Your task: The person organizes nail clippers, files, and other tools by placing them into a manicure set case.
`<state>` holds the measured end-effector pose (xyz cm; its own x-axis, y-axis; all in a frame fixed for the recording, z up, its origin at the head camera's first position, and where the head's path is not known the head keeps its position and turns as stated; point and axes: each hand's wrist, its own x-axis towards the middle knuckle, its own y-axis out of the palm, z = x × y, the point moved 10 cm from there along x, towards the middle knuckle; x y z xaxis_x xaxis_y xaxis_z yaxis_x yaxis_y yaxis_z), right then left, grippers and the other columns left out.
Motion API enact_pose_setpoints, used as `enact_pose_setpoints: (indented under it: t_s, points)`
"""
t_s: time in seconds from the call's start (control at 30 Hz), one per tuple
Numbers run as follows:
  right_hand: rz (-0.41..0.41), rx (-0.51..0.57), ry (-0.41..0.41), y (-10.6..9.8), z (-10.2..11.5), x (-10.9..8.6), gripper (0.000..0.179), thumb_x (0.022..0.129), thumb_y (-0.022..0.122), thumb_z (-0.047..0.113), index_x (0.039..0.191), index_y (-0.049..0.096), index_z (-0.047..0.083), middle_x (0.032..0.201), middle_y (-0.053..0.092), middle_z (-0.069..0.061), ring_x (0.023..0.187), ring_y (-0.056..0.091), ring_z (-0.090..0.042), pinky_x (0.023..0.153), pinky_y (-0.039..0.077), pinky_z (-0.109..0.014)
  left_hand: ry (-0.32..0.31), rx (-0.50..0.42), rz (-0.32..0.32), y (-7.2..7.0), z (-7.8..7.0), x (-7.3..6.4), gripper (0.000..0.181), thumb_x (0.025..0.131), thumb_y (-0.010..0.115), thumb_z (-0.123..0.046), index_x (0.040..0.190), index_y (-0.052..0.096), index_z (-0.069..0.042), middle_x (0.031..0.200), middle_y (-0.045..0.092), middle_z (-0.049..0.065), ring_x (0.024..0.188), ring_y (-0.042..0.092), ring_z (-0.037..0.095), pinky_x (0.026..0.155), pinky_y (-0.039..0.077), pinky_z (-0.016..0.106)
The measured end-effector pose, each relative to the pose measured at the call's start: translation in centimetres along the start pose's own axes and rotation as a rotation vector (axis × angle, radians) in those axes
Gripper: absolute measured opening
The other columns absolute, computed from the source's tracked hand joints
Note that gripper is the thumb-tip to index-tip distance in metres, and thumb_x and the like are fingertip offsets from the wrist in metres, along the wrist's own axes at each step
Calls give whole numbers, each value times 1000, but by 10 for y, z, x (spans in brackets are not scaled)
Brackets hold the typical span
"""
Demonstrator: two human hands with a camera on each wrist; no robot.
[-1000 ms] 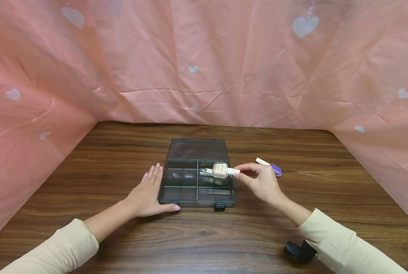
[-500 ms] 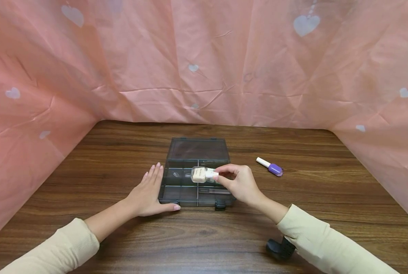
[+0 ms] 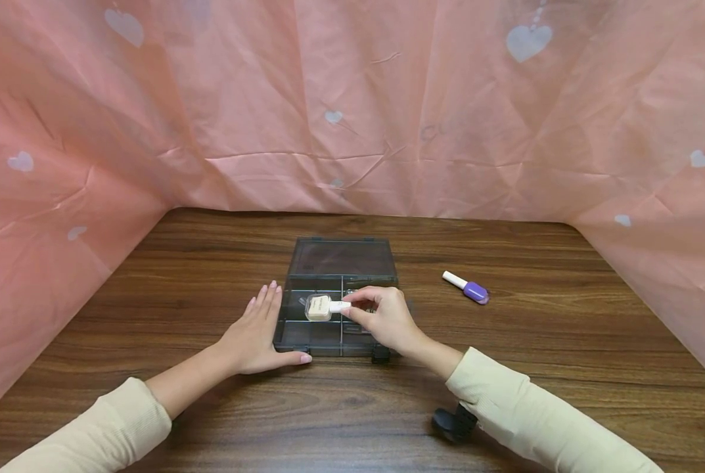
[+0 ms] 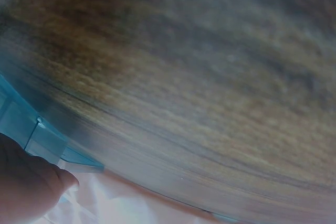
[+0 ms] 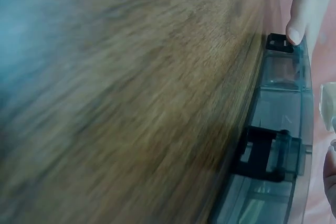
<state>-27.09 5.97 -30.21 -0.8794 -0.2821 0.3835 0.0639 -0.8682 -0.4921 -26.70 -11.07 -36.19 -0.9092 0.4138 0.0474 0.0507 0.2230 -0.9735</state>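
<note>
In the head view my right hand (image 3: 387, 318) pinches the white cap of a cream nail polish bottle (image 3: 318, 307), held lying flat above the left half of a dark see-through compartment box (image 3: 311, 335). The box lies with its lid (image 3: 343, 256) folded back behind it. My left hand (image 3: 251, 335) rests against the box's left side, fingers straight, thumb along the front edge. A clear nail tip shows beside the bottle. My right hand partly covers the right compartments and what lies in them. In the right wrist view the bottle (image 5: 328, 106) hangs above the box's rim.
A purple nail polish bottle (image 3: 476, 292) with a white cap lies on the wooden table (image 3: 535, 328) right of the box. Black latches (image 5: 260, 153) stick out from the box's front. A pink curtain (image 3: 352, 98) with hearts surrounds the table.
My right hand has carried the cream nail polish bottle leftward, from over the box's right compartments to over its left half. The left hand has stayed still.
</note>
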Motion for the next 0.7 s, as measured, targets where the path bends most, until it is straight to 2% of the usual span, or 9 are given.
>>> enact_pose_setpoints:
  t_s: [0.23,0.5,0.7]
  points:
    - [44,-27,-69,19,7,5,9,77,72,2,85,73,-1,80,71,-12,67,60,-7,61,51,-16,0,-7,3,0,0,0,121,69,58,-74,144,13,10,152,11,28,142,10,40,114,19,51]
    - [103,-61,-49,40,11,11,10,77,71,4,85,73,-2,73,68,-10,61,50,-1,56,45,-14,0,-6,-5,0,0,0,122,69,58,-73,145,12,10,152,11,28,142,11,40,114,20,51]
    - [148,-121,-75,52,13,14,8,78,72,5,82,72,-2,70,67,-8,58,47,-1,52,42,-13,6,-6,-18,-1,0,-1,121,69,59,-72,144,13,10,152,12,29,142,12,40,114,21,51]
